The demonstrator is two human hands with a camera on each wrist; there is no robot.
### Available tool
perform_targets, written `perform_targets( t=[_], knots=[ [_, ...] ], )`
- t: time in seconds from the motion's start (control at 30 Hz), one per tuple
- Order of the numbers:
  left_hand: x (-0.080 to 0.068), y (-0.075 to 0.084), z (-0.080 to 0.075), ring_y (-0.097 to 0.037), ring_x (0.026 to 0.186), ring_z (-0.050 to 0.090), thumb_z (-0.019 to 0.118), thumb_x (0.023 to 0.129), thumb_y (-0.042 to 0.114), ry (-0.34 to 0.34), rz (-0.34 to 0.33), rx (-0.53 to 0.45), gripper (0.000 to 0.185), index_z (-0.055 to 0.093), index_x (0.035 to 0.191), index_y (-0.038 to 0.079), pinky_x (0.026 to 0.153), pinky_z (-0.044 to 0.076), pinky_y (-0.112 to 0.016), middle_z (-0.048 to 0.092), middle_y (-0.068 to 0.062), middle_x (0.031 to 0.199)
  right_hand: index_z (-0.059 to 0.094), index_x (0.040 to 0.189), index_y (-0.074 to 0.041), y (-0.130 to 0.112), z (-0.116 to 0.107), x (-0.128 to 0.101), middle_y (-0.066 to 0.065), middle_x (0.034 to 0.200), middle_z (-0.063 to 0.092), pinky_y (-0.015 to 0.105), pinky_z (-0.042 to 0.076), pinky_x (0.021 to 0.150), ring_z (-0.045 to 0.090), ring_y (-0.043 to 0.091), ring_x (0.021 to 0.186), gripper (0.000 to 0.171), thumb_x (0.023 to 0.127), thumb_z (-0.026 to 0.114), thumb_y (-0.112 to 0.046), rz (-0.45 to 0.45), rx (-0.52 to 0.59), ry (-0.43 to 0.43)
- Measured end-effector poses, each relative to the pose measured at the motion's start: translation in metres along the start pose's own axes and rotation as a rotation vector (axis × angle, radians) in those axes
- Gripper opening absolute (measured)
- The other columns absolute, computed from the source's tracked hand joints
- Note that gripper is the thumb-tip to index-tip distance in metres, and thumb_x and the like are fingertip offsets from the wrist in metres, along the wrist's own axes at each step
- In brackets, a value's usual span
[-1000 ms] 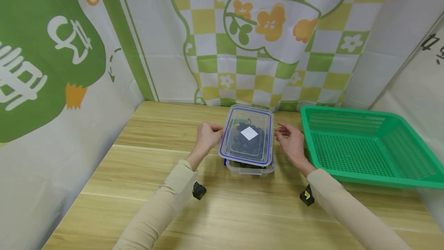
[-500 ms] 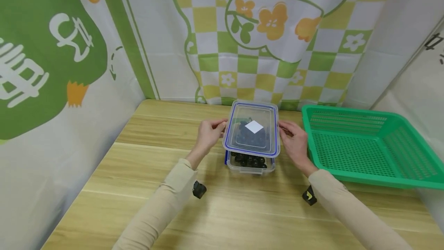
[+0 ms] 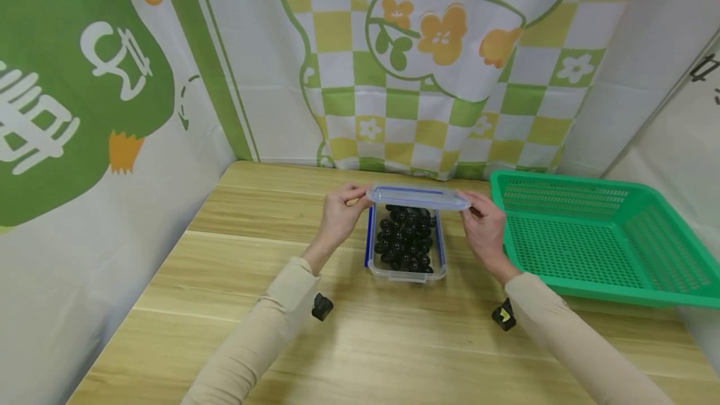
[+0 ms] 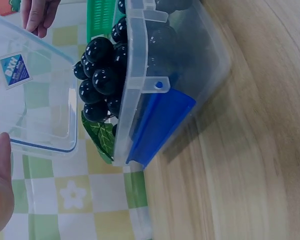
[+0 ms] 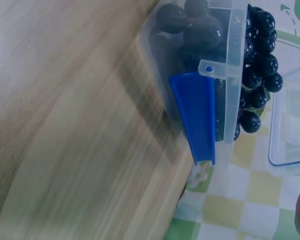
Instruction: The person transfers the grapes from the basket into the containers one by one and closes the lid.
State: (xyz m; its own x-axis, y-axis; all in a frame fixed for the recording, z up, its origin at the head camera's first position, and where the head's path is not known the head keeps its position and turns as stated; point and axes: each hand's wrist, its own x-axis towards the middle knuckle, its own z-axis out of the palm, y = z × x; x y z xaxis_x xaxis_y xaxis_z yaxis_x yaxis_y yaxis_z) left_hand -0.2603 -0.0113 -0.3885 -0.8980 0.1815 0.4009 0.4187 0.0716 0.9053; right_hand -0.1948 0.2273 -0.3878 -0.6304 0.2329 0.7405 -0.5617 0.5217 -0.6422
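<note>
A clear plastic box full of dark grapes stands open on the wooden table. Its clear lid, edged in blue, hovers roughly level above the box's far end. My left hand pinches the lid's left end and my right hand pinches its right end. The left wrist view shows the lid off the box, the grapes heaped inside and a blue side latch hanging loose. The right wrist view shows the other blue latch hanging down.
A green perforated basket sits on the table right of the box, close to my right hand. A patterned cloth backdrop closes off the back and sides. Small black wrist cameras ride under both sleeves.
Both hands closed on the lid's ends and lifted it off the box. It went from resting tilted on the box to held up over the far end, uncovering the grapes.
</note>
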Motion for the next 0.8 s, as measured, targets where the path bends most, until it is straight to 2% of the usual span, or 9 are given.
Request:
perform_targets(
  t=[0.1,0.2,0.3,0.43,0.53,0.63,0.73,0.8],
  knots=[
    [0.0,0.004,0.002,-0.014,0.08,0.068,0.063,0.086,-0.005,0.03,0.019,-0.095,0.021,0.063,0.105,-0.013,0.077,0.057,-0.023,0.062,-0.029,0.103,0.067,0.083,0.018,-0.004,0.001,0.001,0.032,0.084,0.065,0.0,0.044,0.073,0.051,-0.02,0.082,0.006,0.081,0.064,0.013,-0.044,-0.045,0.015],
    [0.001,0.007,0.003,0.001,0.079,0.064,0.062,0.086,-0.007,0.063,0.055,-0.168,0.019,0.062,0.103,-0.016,0.077,0.056,-0.021,0.061,-0.031,0.102,0.065,0.078,0.018,-0.006,0.001,0.001,0.029,0.079,0.064,0.001,0.044,0.072,0.052,-0.016,0.079,0.006,0.08,0.066,0.012,-0.067,-0.04,0.025],
    [0.003,0.01,0.005,0.001,0.078,0.063,0.061,0.085,-0.009,0.095,0.084,-0.229,0.018,0.061,0.1,-0.018,0.076,0.057,-0.022,0.062,-0.026,0.097,0.065,0.08,0.018,-0.006,0.001,0.002,0.02,0.08,0.066,0.004,0.047,0.074,0.056,-0.012,0.08,0.003,0.078,0.065,0.016,-0.071,0.029,0.027],
    [0.006,0.014,0.006,-0.002,0.074,0.063,0.062,0.084,-0.009,0.133,0.089,-0.265,0.016,0.063,0.098,-0.017,0.074,0.057,-0.022,0.065,-0.003,0.087,0.069,0.085,0.011,0.003,0.001,0.005,0.006,0.088,0.07,0.009,0.05,0.078,0.061,-0.007,0.084,0.014,0.076,0.063,0.02,-0.062,0.15,0.031],
    [0.007,0.015,0.006,-0.002,0.074,0.064,0.063,0.084,-0.008,0.148,0.086,-0.275,0.016,0.064,0.097,-0.017,0.071,0.057,-0.021,0.064,0.006,0.085,0.071,0.087,0.006,0.015,0.001,0.006,0.005,0.089,0.071,0.01,0.051,0.078,0.062,-0.004,0.085,0.016,0.078,0.064,0.017,-0.049,0.198,0.031],
    [0.008,0.015,0.005,-0.001,0.072,0.064,0.065,0.083,-0.007,0.171,0.094,-0.262,0.015,0.065,0.095,-0.016,0.067,0.057,-0.02,0.067,-0.003,0.085,0.072,0.087,0.005,0.022,0.002,0.008,0.01,0.088,0.07,0.011,0.051,0.078,0.062,-0.003,0.084,0.014,0.079,0.065,0.014,-0.032,0.208,0.025],
    [0.01,0.014,0.004,-0.001,0.07,0.064,0.067,0.083,-0.004,0.199,0.102,-0.224,0.014,0.067,0.093,-0.015,0.062,0.056,-0.019,0.068,-0.017,0.086,0.071,0.087,0.005,0.021,0.002,0.009,0.015,0.087,0.068,0.011,0.051,0.077,0.062,-0.001,0.084,0.012,0.08,0.065,0.013,-0.019,0.206,0.013],
    [0.011,0.014,0.003,-0.003,0.067,0.063,0.068,0.083,-0.002,0.215,0.105,-0.196,0.014,0.068,0.092,-0.013,0.059,0.055,-0.018,0.068,-0.021,0.086,0.071,0.088,0.005,0.019,0.002,0.011,0.017,0.086,0.067,0.011,0.051,0.077,0.062,0.0,0.083,0.013,0.08,0.065,0.014,-0.008,0.208,0.004]
  ],
)
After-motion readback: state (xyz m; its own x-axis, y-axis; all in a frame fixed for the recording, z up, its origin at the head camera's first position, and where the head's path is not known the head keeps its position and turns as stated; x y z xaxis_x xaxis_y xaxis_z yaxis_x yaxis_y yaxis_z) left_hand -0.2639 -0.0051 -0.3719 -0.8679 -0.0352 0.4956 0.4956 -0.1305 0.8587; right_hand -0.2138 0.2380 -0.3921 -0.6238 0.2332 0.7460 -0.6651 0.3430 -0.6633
